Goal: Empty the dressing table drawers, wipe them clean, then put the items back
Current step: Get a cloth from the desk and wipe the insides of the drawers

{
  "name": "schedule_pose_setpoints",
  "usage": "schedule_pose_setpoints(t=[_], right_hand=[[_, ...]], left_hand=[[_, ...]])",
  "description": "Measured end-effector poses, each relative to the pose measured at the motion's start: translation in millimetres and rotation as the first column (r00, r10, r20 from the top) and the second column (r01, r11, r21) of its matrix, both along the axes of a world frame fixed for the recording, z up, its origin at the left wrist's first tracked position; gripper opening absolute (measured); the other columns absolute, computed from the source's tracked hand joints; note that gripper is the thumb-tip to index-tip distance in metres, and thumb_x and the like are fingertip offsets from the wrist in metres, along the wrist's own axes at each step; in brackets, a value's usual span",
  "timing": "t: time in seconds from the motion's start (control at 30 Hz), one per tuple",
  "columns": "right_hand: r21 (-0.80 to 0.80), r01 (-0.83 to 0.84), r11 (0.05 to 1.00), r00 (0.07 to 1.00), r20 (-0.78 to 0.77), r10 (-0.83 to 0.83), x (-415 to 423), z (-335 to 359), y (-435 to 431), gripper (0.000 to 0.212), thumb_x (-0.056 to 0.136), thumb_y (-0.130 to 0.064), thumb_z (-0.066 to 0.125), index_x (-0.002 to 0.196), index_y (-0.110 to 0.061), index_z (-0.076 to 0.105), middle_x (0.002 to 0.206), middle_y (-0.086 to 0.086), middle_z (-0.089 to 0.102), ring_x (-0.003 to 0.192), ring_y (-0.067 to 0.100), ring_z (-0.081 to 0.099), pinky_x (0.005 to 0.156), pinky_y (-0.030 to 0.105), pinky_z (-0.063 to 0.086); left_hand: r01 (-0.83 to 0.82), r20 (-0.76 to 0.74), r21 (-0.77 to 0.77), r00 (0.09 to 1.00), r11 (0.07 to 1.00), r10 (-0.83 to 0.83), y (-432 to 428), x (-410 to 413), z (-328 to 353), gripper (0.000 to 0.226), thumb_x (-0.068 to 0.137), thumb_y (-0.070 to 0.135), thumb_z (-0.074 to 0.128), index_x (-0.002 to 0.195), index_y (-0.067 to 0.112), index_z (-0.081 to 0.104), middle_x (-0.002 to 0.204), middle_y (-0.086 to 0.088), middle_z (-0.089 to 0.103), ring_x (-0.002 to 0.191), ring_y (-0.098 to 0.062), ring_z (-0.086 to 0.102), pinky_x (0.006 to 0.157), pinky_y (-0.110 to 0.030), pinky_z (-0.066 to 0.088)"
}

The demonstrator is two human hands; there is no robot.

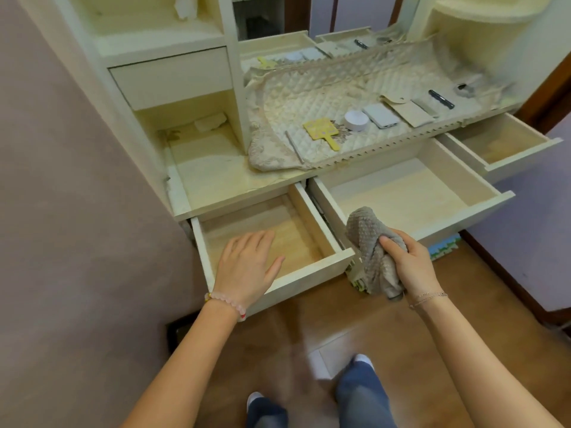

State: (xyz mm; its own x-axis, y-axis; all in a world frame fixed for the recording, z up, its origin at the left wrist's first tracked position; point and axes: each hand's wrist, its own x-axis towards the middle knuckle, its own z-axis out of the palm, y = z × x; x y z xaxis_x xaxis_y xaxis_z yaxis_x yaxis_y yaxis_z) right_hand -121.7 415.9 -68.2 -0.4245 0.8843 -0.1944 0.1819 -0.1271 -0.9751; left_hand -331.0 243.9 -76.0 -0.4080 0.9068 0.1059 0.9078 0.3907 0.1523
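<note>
Head view: three drawers pulled out, all bare inside. Left hand (247,267) flat, fingers spread, grip released, over front edge of left drawer (272,239). Right hand (411,262) clenched on grey cloth (369,248), near middle drawer (411,193). Emptied items on quilted mat (324,97) atop table: white tub (357,120), yellow fan (321,129), pen (441,99). Risk: leaning on extended drawer could strain runners; mat overhang could snag, spilling items.

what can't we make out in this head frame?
- Left drawer floor under the left hand: hidden by the hand.
- Right drawer interior: front corner cut by its own front panel.
- Grey item at the tabletop's far right: blurred.
- Right hand bunches the cloth; its folds hide themselves.
</note>
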Motion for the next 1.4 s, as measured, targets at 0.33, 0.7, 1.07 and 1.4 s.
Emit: schedule_pose_setpoints(t=[0.33, 0.7, 1.07, 1.4], right_hand=[[-0.009, -0.071, 0.997, 0.997, -0.002, 0.071, 61.5, -8.6, 131.6, 0.018, 0.093, -0.010, 0.051, 0.107, -0.012, 0.062, 0.100, 0.008, 0.066, 0.091, 0.018, 0.063, 0.078, 0.029, 0.053], [-0.016, -0.165, 0.986, 0.984, 0.059, 0.166, 99.6, -21.0, 240.7, 0.018, 0.093, -0.009, 0.050, 0.107, -0.010, 0.062, 0.095, 0.005, 0.066, 0.086, 0.013, 0.062, 0.066, 0.012, 0.051], [-0.097, -0.251, 0.963, 0.956, 0.132, 0.263, 31.6, -80.3, 304.2, 0.022, 0.093, -0.008, 0.049, 0.111, -0.011, 0.062, 0.097, 0.001, 0.065, 0.087, 0.008, 0.061, 0.068, 0.012, 0.051], [-0.119, -0.291, 0.949, 0.912, 0.265, 0.312, -28.4, -126.8, 348.5, 0.023, 0.092, -0.010, 0.050, 0.112, -0.013, 0.062, 0.101, 0.002, 0.065, 0.091, 0.012, 0.061, 0.076, 0.018, 0.050]], left_hand=[[-0.067, 0.097, -0.035, 0.993, 0.997, 0.070, 126.9, 86.9, -18.7, 0.070, 0.086, 0.058, 0.017, 0.134, 0.017, 0.048, 0.131, 0.001, 0.055, 0.122, -0.017, 0.050, 0.100, -0.033, 0.037], [-0.261, 0.244, -0.118, 0.928, 0.958, 0.283, 211.5, 119.4, -48.8, 0.058, 0.096, 0.046, 0.039, 0.144, 0.016, 0.030, 0.147, -0.002, 0.037, 0.135, -0.018, 0.035, 0.108, -0.033, 0.031], [-0.317, 0.305, -0.188, 0.881, 0.930, 0.362, 268.7, 88.8, -116.5, 0.067, 0.096, 0.037, 0.045, 0.149, 0.010, 0.015, 0.157, -0.006, 0.012, 0.144, -0.019, 0.011, 0.114, -0.028, 0.011], [-0.382, 0.298, -0.173, 0.858, 0.908, 0.417, 299.9, 32.6, -141.9, 0.072, 0.095, 0.030, 0.047, 0.148, 0.003, 0.006, 0.157, -0.009, 0.002, 0.145, -0.021, 0.006, 0.114, -0.027, 0.009]])
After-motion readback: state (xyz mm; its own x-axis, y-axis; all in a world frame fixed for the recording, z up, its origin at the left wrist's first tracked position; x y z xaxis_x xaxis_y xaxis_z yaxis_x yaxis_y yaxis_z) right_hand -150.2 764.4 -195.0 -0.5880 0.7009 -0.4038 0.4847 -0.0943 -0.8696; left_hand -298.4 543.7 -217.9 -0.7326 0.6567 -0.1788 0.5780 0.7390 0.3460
